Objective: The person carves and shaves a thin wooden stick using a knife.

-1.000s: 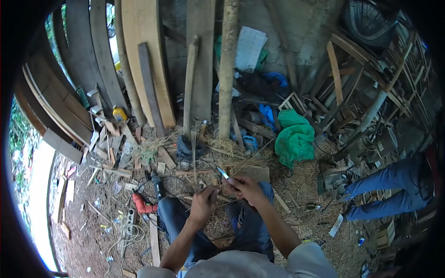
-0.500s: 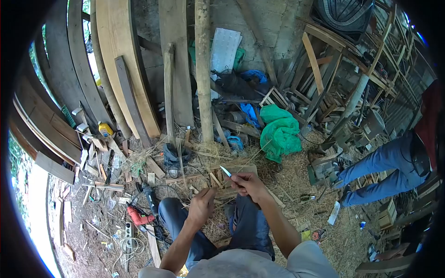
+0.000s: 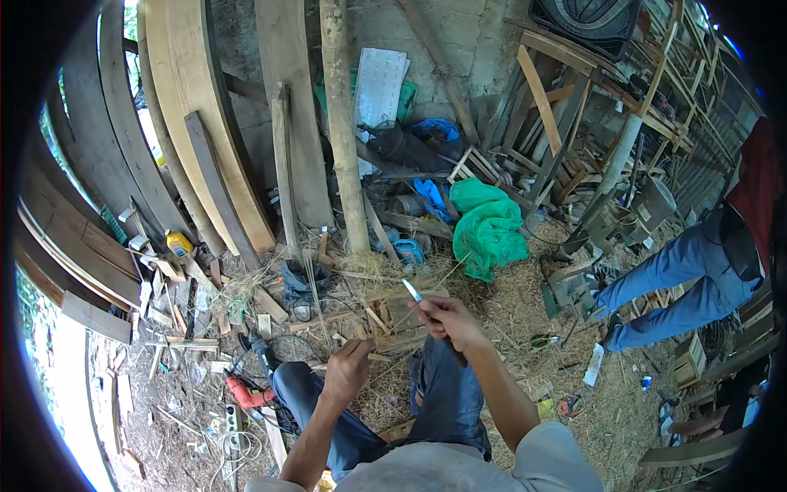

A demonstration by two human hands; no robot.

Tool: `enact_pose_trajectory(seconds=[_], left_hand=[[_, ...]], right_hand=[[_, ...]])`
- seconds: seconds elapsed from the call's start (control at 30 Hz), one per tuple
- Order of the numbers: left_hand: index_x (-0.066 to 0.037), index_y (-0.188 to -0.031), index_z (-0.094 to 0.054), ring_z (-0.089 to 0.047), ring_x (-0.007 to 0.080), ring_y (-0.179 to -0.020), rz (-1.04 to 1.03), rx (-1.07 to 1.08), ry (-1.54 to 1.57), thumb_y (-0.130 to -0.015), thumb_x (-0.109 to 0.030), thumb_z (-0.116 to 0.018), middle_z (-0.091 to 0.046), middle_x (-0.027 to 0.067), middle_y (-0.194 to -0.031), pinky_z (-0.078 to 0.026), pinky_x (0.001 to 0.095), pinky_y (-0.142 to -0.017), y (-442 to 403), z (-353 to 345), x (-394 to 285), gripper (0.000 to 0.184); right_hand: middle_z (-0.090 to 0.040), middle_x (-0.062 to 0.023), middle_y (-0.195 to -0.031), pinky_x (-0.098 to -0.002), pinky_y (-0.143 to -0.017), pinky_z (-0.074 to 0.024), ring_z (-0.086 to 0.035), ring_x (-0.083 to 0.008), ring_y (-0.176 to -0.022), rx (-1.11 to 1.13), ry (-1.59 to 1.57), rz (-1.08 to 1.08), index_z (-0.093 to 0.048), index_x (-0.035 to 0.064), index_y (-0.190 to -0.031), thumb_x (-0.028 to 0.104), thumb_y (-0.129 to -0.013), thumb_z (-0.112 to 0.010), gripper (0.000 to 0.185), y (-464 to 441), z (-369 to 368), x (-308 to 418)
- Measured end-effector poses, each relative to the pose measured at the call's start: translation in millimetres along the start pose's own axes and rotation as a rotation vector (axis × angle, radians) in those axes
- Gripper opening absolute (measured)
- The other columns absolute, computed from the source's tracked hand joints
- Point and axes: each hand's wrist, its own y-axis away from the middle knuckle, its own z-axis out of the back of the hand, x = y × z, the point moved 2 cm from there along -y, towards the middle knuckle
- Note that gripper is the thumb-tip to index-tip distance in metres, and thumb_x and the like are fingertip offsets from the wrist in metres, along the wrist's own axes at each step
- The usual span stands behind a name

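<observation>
My right hand (image 3: 449,322) grips a knife (image 3: 412,290), its bright blade pointing up and away to the left. The dark handle shows below the palm. To its left, my left hand (image 3: 348,369) is closed in a pinch above my left knee. What its fingers hold, if anything, is too small to make out. Thin pale strips (image 3: 316,299) run down toward that hand, but I cannot tell whether it touches them. Beyond both hands, wood pieces (image 3: 402,316) lie among straw and shavings on the ground.
A red power drill (image 3: 246,394) and a power strip (image 3: 234,430) with cables lie at left. Long planks (image 3: 184,107) and a pole (image 3: 338,123) stand ahead. A green plastic sheet (image 3: 492,225) sits right of the pole. Another person in jeans (image 3: 680,279) stands at right.
My right hand has moved right with the knife, leaving a wider gap between the hands. My left hand stays closed in nearly the same place. The view has shifted slightly.
</observation>
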Motion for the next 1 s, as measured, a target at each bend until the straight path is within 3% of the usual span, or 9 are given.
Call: enact_pose_trajectory(seconds=[0.23,0.43,0.5,0.6,0.67,0.8,1.0], left_hand=[[0.001,-0.103,-0.062,-0.062,0.0335,-0.080,-0.006,-0.027,-0.127,-0.067,0.011,-0.059,-0.061,0.0141,-0.083,-0.052,0.0410,-0.071,10,27,23,0.038],[0.001,-0.099,-0.062,-0.057,0.0319,-0.069,-0.052,-0.081,-0.093,-0.072,0.010,-0.059,-0.056,0.0135,-0.074,-0.048,0.0410,-0.062,-7,5,18,0.028],[0.001,-0.098,-0.062,-0.056,0.0316,-0.067,-0.110,-0.104,-0.056,-0.072,0.011,-0.059,-0.055,0.0135,-0.074,-0.047,0.0408,-0.061,-13,-5,12,0.027],[0.001,-0.096,-0.062,-0.056,0.0313,-0.068,-0.050,-0.126,-0.055,-0.068,0.013,-0.060,-0.055,0.0133,-0.073,-0.047,0.0404,-0.062,-18,-4,3,0.030],[0.002,-0.095,-0.062,-0.056,0.0311,-0.069,-0.126,-0.124,-0.051,-0.065,0.014,-0.059,-0.056,0.0134,-0.075,-0.047,0.0398,-0.063,-20,-2,-1,0.032],[0.001,-0.095,-0.062,-0.057,0.0313,-0.072,-0.099,-0.068,-0.013,-0.063,0.015,-0.058,-0.059,0.0136,-0.078,-0.048,0.0389,-0.065,-13,-6,1,0.035],[0.000,-0.092,-0.062,-0.061,0.0324,-0.073,0.032,-0.087,0.092,-0.070,0.015,-0.056,-0.062,0.0144,-0.083,-0.049,0.0394,-0.063,-5,12,3,0.027]], right_hand=[[-0.051,0.0022,-0.069,-0.0192,-0.042,-0.0254,-0.035,-0.0016,-0.049,-0.067,-0.094,0.102,-0.063,-0.0059,-0.108,0.021,-0.095,-0.058,0.030,-11,36,22],[-0.052,0.0026,-0.071,-0.0194,-0.043,-0.0257,-0.035,-0.0018,-0.050,-0.087,-0.073,0.087,-0.064,-0.0019,-0.110,0.021,-0.095,-0.059,0.028,-7,13,17],[-0.053,0.0029,-0.072,-0.0191,-0.044,-0.0258,-0.035,-0.0020,-0.051,0.017,0.004,0.008,-0.064,0.0010,-0.110,0.021,-0.095,-0.058,0.026,-5,-1,6],[-0.052,0.0023,-0.073,-0.0193,-0.044,-0.0257,-0.033,-0.0023,-0.050,0.008,-0.020,-0.017,-0.062,-0.0021,-0.113,0.016,-0.096,-0.055,0.026,2,-2,13],[-0.052,0.0023,-0.072,-0.0192,-0.044,-0.0257,-0.034,-0.0021,-0.050,-0.008,-0.017,0.000,-0.062,-0.0017,-0.114,0.016,-0.096,-0.055,0.026,1,5,13],[-0.054,0.0017,-0.074,-0.0192,-0.043,-0.0244,-0.035,-0.0019,-0.051,-0.048,-0.072,0.082,-0.064,-0.0006,-0.107,0.018,-0.094,-0.059,0.023,5,17,15],[-0.051,0.0006,-0.072,-0.0185,-0.042,-0.0260,-0.034,-0.0024,-0.049,-0.177,-0.150,0.199,-0.061,-0.0039,-0.110,0.020,-0.093,-0.062,0.030,8,70,30]])
